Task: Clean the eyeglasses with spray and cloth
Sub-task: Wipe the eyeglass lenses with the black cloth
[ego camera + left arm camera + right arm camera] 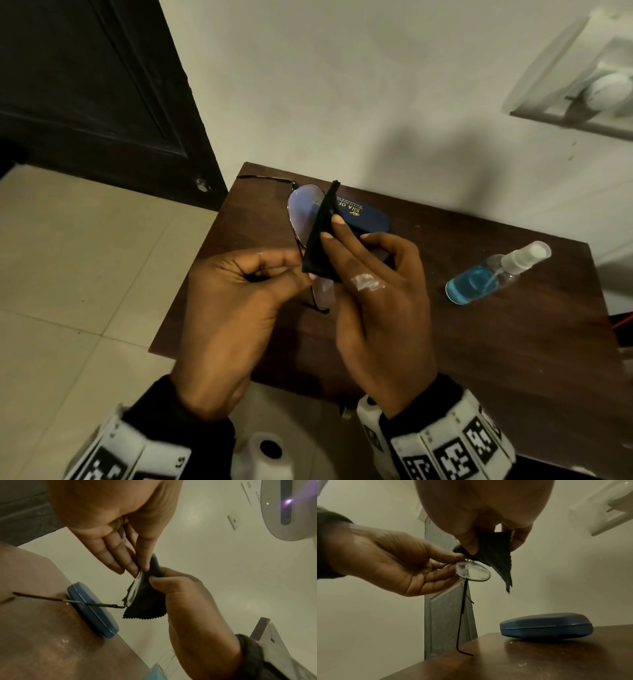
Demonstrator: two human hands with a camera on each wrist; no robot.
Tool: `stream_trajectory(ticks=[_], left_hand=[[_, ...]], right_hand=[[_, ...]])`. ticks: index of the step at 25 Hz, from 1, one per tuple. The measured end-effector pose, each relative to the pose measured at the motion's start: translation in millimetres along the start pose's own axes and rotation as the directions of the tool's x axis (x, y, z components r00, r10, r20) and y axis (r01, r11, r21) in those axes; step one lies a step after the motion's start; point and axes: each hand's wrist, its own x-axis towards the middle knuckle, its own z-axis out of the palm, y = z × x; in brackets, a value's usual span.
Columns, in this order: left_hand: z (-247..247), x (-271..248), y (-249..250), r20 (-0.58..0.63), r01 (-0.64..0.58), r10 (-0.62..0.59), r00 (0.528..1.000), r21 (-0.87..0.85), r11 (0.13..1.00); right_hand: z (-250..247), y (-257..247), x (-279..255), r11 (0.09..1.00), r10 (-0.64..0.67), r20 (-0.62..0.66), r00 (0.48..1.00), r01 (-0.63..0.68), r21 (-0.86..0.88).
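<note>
Above the dark wooden surface (479,342), our left hand (233,301) pinches the thin black wire-framed eyeglasses (305,212) while our right hand (376,291) grips the black pinked-edge cloth (322,236); best wiped gently, lens supported, with the frame held steady.

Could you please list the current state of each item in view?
eyeglasses: held above the table, temples unfolded
cloth: pinched against a lens
left hand: pinches the frame
right hand: holds the cloth
spray bottle: lying down, part full
case: closed
</note>
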Motion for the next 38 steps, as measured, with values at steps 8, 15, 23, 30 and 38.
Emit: stream_trajectory(ticks=[8,15,23,30,38], left_hand=[[-1.2,0.4,0.1,0.035,-0.079,0.077,0.996,0.043,0.996],[0.0,-0.3,2.7,0.056,-0.122,0.117,0.992,0.097,0.988],[1.8,-0.4,-2.5,0.033,-0.195,0.192,0.981,0.150,0.969],[2.1,-0.2,-6.0,0.041,-0.195,0.191,0.981,0.155,0.969],[-0.1,1.7,-8.0,0.111,-0.271,0.252,0.961,0.211,0.939]], right_hand=[[0.4,-4.3,1.4,0.999,-0.021,0.039,0.999,0.021,-0.025],[-3.6,-10.7,-2.0,0.993,-0.115,0.017,0.993,0.115,-0.011],[-2.0,-1.5,0.4,1.000,0.017,-0.030,0.999,-0.018,-0.019],[-1.5,1.9,2.1,0.997,0.057,-0.041,0.998,-0.059,-0.052],[-2.5,-3.5,1.1,0.998,-0.012,-0.012,1.000,0.011,-0.055]])
